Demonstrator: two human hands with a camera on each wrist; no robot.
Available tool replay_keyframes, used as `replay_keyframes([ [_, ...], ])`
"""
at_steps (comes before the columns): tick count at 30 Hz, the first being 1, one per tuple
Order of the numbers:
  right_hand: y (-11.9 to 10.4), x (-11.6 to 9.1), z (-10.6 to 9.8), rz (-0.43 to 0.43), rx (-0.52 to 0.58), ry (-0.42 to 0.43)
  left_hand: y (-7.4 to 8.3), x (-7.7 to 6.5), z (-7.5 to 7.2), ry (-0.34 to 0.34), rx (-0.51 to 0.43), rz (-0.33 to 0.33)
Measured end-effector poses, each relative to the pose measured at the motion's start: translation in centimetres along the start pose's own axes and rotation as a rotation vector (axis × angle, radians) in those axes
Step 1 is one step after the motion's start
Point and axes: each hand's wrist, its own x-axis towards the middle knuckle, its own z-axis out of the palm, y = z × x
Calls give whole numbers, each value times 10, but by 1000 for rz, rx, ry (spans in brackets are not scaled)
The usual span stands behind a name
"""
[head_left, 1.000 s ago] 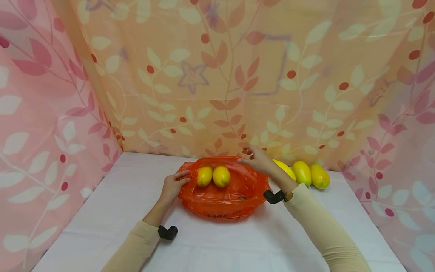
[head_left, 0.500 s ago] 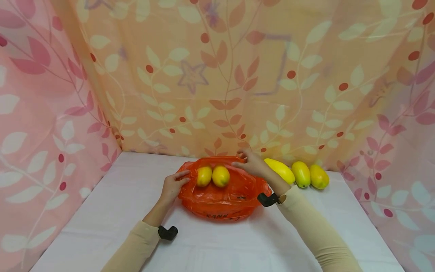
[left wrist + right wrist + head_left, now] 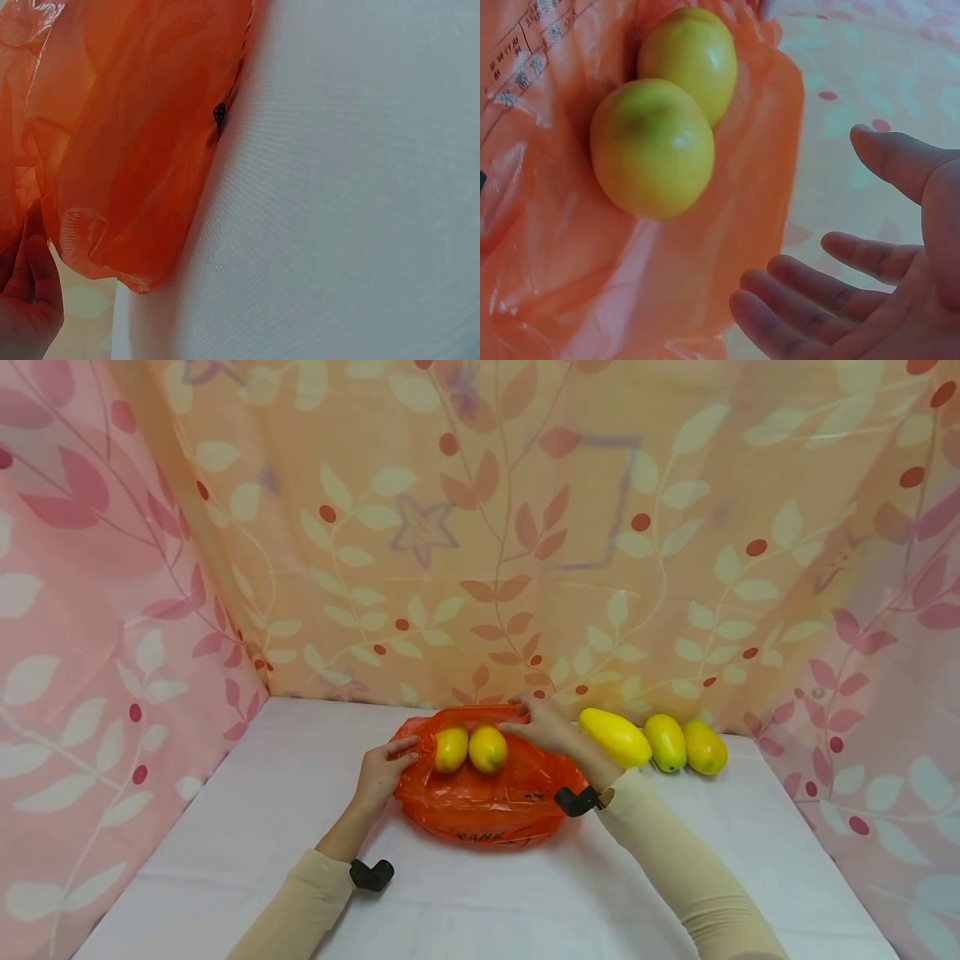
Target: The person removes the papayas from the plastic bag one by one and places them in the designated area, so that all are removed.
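An orange-red plastic bag point(image 3: 487, 810) lies with its mouth spread on the table, black print on its front. Inside it, side by side, rest two yellow mango-like fruits point(image 3: 488, 749), whose rounded ends carry greenish patches in the right wrist view. My left hand point(image 3: 381, 771) pinches the bag's left edge between thumb and fingers; the left wrist view catches only part of that hand point(image 3: 30, 292). Over the bag's back right rim is my right hand point(image 3: 546, 724), holding nothing. In the right wrist view the right hand's fingers point(image 3: 810, 300) are spread apart beside the bag.
To the right of the bag stand a longer yellow fruit point(image 3: 615, 738) and two more mango-like fruits point(image 3: 686, 746) in a row. A white cloth point(image 3: 480, 910) covers the table. Patterned curtains point(image 3: 480, 527) close off the back and both sides.
My right hand has shifted left along the bag's back rim, away from the row of fruits, uncovering the longer yellow one. The bag's right side has drawn in. My left hand stays put.
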Motion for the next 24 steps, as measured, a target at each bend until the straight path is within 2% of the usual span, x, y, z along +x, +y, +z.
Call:
replay_keyframes([
  [8,0,9,21,-21,43,-42,0,0,0,-2,-2,2],
  [16,-4,18,38,50,29,-75,-2,0,0,-10,-20,3],
  [24,-3,23,52,112,1,-68,-3,1,0,-2,-20,8],
])
